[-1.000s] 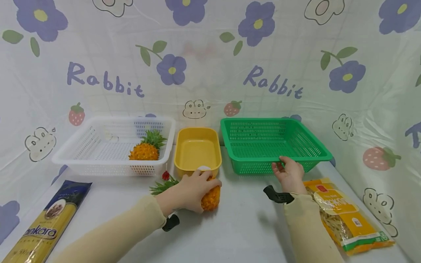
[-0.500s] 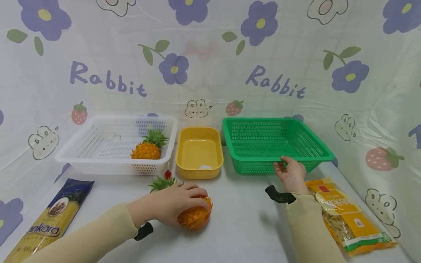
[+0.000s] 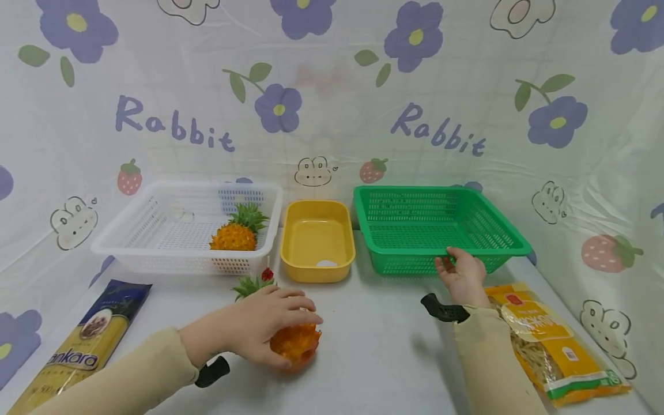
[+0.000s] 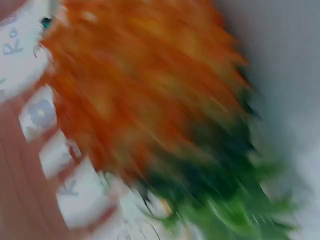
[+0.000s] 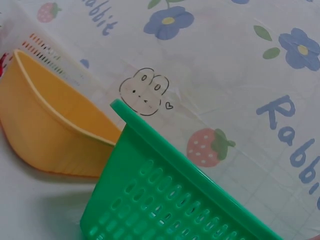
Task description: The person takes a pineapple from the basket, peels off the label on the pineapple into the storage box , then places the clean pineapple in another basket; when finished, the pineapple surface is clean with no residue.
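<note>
A spiky orange pineapple (image 3: 297, 348) with green leaves lies under my left hand (image 3: 259, 325), whose fingers and thumb curl round its body. Part of the fruit is covered by that hand; in the left wrist view the pineapple (image 4: 145, 85) looms large and blurred. My right hand (image 3: 463, 279) is at the front rim of the green perforated basket (image 3: 441, 252), thumb on the edge and fingers below it, pinching it. In the right wrist view the green basket (image 5: 165, 150) shows, with almost none of the hand.
A white basket (image 3: 150, 253) at the back left holds another pineapple (image 3: 233, 237). Between the baskets stands a yellow tub (image 3: 317, 274) with a white patch inside. Spaghetti (image 3: 85, 340) lies at left, an orange-yellow pasta bag (image 3: 555, 340) at right. A small red item (image 3: 267, 274) is near the white basket.
My left hand has moved left and towards me with the pineapple, away from the front of the yellow tub. My right hand has stayed at the green basket's rim.
</note>
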A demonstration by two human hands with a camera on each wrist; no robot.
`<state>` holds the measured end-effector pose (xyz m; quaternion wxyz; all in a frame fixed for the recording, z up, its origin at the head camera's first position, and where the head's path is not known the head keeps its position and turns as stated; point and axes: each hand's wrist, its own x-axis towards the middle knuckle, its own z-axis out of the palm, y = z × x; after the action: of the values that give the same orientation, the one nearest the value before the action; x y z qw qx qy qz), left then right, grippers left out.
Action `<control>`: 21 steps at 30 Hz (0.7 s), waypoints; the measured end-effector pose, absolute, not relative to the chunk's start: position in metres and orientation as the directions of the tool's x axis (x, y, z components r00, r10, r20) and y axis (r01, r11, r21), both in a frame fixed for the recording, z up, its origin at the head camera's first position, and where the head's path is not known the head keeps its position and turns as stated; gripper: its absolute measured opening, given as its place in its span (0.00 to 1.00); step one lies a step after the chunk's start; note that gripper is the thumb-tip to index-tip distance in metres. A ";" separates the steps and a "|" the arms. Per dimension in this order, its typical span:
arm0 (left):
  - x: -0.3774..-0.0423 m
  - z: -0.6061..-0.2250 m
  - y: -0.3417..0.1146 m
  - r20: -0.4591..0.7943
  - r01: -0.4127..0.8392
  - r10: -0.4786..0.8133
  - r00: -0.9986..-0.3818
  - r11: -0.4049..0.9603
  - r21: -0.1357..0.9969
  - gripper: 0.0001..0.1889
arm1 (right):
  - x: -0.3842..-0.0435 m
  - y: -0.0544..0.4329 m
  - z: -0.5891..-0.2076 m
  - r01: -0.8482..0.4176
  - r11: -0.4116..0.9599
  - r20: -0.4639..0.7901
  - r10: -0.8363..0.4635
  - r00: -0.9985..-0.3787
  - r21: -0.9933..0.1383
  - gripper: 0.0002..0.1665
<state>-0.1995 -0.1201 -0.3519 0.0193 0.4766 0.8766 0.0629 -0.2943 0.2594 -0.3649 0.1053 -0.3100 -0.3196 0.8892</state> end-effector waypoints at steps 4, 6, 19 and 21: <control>-0.192 -0.349 -0.105 0.003 0.565 0.576 -0.818 0.802 0.192 0.44 | -0.295 0.260 -0.365 0.003 -0.780 -0.486 0.387 -0.784 -0.626 0.37; -0.189 -0.349 -0.099 -0.053 0.405 0.428 -0.902 0.883 0.235 0.49 | -0.295 0.260 -0.365 0.002 -0.785 -0.485 0.382 -0.787 -0.620 0.37; -0.183 -0.349 -0.085 -0.228 0.261 0.328 -0.917 0.924 0.280 0.43 | -0.292 0.259 -0.364 0.023 -0.771 -0.477 0.371 -0.797 -0.636 0.39; -0.182 -0.348 -0.086 -0.226 0.273 0.341 -0.913 0.919 0.286 0.41 | -0.292 0.259 -0.364 0.020 -0.772 -0.478 0.372 -0.796 -0.635 0.40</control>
<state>-0.1820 -0.0860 -0.3480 0.1368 0.1582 0.9699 0.1250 -0.2923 0.2590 -0.3637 0.0988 -0.3038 -0.3230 0.8908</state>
